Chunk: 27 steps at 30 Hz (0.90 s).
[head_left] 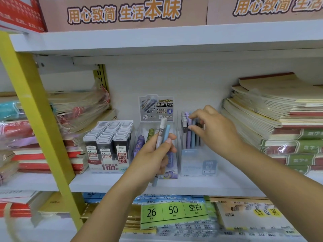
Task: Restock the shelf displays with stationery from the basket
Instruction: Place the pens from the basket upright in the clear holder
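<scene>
- A yellow upright (33, 109) crosses the left of a white shelf (192, 186); stacked notebooks (35, 154) lie behind it.
- Right of these, a display box of black lead cases (108, 145) marked 0.5 sits on the shelf.
- The left hand (153, 154) is closed around two lead tubes (162, 133), one grey, one blue, before a clear display box (155, 137).
- The right hand (213, 130), finger and thumb slightly apart, pinches at pastel lead tubes (187, 135) upright in the next clear box (197, 163).
- Far right, notebook piles (279, 119).
- Below, green-labelled packs (173, 212).
</scene>
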Each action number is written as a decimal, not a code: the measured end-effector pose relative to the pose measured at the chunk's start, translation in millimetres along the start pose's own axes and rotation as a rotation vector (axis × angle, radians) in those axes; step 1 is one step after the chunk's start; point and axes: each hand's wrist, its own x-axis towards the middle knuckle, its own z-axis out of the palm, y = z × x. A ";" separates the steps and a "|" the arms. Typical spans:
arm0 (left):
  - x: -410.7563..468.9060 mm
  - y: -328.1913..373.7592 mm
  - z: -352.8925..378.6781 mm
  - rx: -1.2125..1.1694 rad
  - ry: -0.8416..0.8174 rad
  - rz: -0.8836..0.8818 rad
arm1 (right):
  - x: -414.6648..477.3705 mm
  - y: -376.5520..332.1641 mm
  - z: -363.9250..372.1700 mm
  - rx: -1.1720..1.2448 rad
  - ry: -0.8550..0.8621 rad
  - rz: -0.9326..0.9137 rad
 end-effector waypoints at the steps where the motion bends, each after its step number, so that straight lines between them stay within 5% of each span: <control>1: -0.7 0.7 -0.1 -0.040 -0.021 -0.008 | -1.4 -1.6 -3.0 0.029 0.019 0.021; 5: -5.3 7.8 3.0 -0.053 -0.108 -0.006 | -14.6 -15.9 -18.8 0.352 0.068 0.063; 10: -12.1 15.9 14.1 0.063 -0.210 -0.003 | -27.9 -42.8 -34.8 0.951 -0.260 0.159; 16: -19.1 13.8 6.4 0.005 -0.197 -0.077 | -25.3 -27.9 -50.1 1.233 -0.062 0.366; 19: -19.2 10.1 -6.0 0.021 -0.051 -0.050 | -30.9 -14.7 -56.9 1.188 -0.141 0.342; 23: -14.3 12.5 -12.9 0.023 0.112 0.049 | -41.3 -11.9 -54.6 0.700 -0.332 0.144; 27: -9.9 17.4 -6.8 0.164 0.120 0.139 | -40.2 -26.6 -48.6 0.545 -0.286 0.016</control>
